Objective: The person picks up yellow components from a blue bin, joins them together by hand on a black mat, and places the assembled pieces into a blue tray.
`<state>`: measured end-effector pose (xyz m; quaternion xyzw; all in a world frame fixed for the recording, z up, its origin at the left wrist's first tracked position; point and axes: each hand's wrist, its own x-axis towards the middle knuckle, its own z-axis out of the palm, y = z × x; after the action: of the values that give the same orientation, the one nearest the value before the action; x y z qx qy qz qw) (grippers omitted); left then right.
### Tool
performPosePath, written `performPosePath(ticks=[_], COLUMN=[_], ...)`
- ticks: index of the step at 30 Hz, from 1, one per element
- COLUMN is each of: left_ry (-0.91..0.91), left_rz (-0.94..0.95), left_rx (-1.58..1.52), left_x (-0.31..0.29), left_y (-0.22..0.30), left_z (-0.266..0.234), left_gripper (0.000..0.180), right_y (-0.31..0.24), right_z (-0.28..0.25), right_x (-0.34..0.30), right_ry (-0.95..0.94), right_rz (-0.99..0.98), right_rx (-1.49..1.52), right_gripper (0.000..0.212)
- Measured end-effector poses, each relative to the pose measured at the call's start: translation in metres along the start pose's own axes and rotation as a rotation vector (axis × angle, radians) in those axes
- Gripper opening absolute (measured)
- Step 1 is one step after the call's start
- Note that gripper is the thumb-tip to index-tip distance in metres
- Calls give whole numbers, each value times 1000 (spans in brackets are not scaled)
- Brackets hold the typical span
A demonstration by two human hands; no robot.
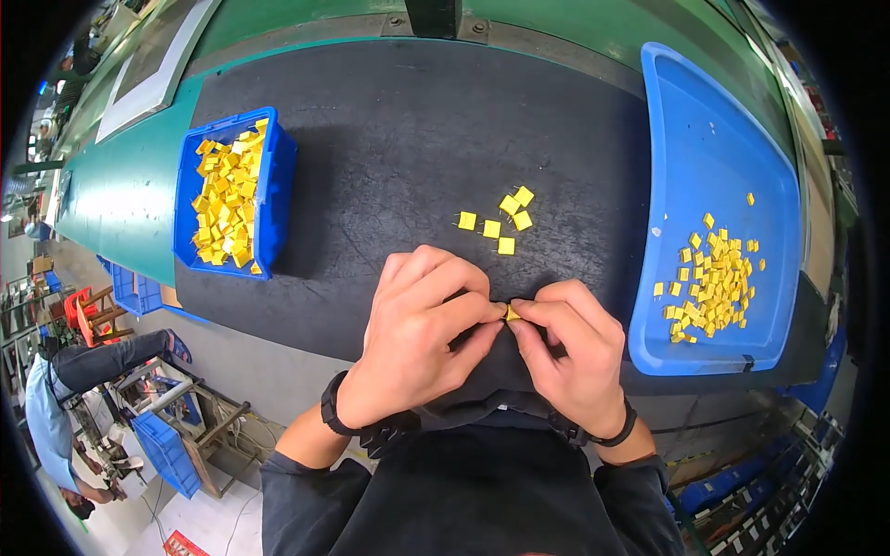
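Between my two hands, close to the mat's near edge, is a small yellow box-shaped capacitor (512, 314). My left hand (419, 324) pinches it from the left with thumb and forefinger. From the other side my right hand (577, 350) grips it the same way, fingertips closed. Fingers cover much of the part, so its leads cannot be made out. Just beyond my hands, several loose yellow capacitors (491, 229) lie scattered on the black mat (389, 139), thin wire leads showing on some.
A deep blue bin (280, 199) heaped with yellow capacitors (225, 199) stands at the left. On the right, a shallow blue tray (681, 176) holds many more, mostly toward its near end. A metal bracket (434, 18) rises at the far edge. Another person (56, 408) sits off to the left.
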<state>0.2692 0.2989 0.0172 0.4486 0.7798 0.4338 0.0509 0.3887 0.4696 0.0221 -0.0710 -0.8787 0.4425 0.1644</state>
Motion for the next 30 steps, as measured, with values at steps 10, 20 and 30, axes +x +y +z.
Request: performPosePath(ticks=[10, 20, 30], left_ry=[10, -279, -747], left_rz=[24, -333, -869], left_rx=[21, 75, -260], left_x=[-1, 31, 67], left_y=[-1, 20, 9], left_z=[0, -28, -38], left_gripper=[21, 4, 28], right_y=[2, 7, 8], right_z=[2, 2, 5], right_x=[0, -3, -1], right_ry=[11, 26, 28], right_rz=[-18, -74, -96], right_rx=[7, 21, 42], right_gripper=[23, 21, 18])
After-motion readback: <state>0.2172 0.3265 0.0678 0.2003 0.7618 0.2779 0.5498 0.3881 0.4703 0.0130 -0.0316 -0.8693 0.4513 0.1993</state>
